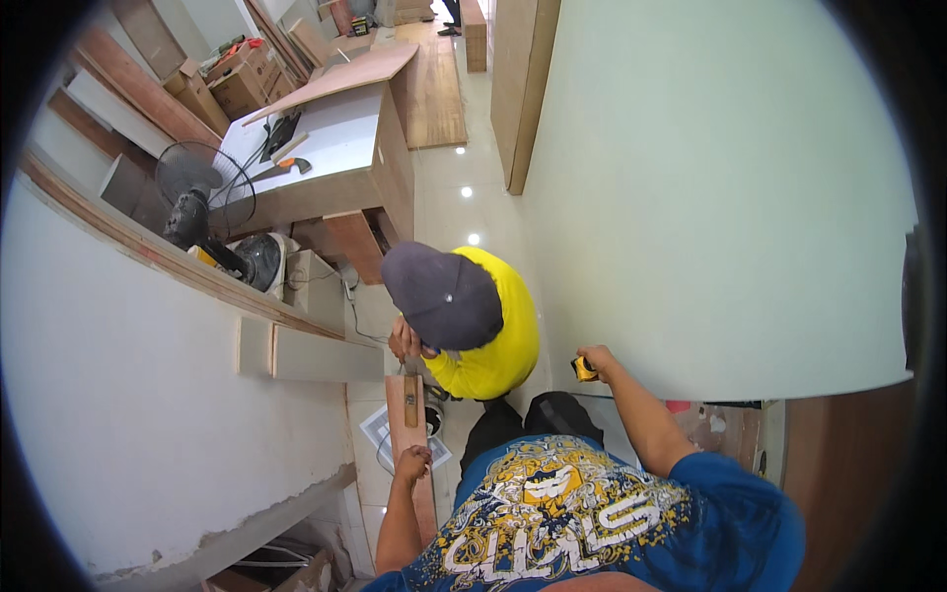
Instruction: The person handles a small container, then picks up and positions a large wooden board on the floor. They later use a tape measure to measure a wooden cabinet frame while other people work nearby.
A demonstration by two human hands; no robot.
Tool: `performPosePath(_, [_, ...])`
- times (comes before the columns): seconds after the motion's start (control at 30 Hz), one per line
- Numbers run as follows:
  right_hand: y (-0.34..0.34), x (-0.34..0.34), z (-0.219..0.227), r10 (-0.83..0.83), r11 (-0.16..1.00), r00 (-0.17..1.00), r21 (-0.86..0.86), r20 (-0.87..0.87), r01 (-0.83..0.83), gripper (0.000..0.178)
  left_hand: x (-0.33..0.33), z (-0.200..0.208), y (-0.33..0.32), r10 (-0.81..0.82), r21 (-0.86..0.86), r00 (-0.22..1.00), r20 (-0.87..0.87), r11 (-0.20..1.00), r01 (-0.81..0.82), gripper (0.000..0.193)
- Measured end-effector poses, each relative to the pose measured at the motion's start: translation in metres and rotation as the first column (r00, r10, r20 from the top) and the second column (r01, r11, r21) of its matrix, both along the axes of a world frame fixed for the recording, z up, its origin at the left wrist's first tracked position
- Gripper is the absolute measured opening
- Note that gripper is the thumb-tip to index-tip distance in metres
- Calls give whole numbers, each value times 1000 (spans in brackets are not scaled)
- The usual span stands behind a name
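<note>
A long reddish wooden plank [402, 434] reaches forward from beside my body, with my left hand [413, 462] closed on its edge. On the plank's far part lies a small lighter wood block [410, 407]. Out to the right, my right hand [596, 361] is wrapped round a yellow-and-black tape measure [584, 369]; no blade shows pulled out. Right in front of me a co-worker in a dark cap [444, 296] and yellow top bends low. The co-worker's hands [403, 338] are raised just past the plank's far end, and what they hold is mostly hidden.
A large pale panel [710, 197] fills the right side. On the left stand a white half wall [148, 375] and a board-like ledge [326, 356]. Farther off are a fan [192, 187], a workbench [330, 148] with a handsaw [286, 168], and cardboard boxes [242, 89].
</note>
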State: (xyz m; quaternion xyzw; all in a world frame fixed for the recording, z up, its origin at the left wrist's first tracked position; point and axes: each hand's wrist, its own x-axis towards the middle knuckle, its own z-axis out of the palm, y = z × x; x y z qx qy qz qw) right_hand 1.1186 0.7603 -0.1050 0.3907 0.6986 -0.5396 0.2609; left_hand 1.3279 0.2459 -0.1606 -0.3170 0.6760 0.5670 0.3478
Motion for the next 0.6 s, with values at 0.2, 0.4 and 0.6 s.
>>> performPosePath(0.2, [13, -112, 0, 114, 981, 979, 134, 166, -137, 26, -3, -7, 15, 417, -24, 908, -35, 908, -418, 16])
performPosePath(0.4, [13, -245, -13, 384, 920, 902, 6, 197, -393, 24, 85, -42, 77, 773, -193, 623, 117, 633, -750, 17])
performPosePath(0.6, [-15, -364, -21, 698, 707, 671, -93, 249, -701, 43, 88, 14, 213, 951, -286, 268, 153, 302, -910, 19])
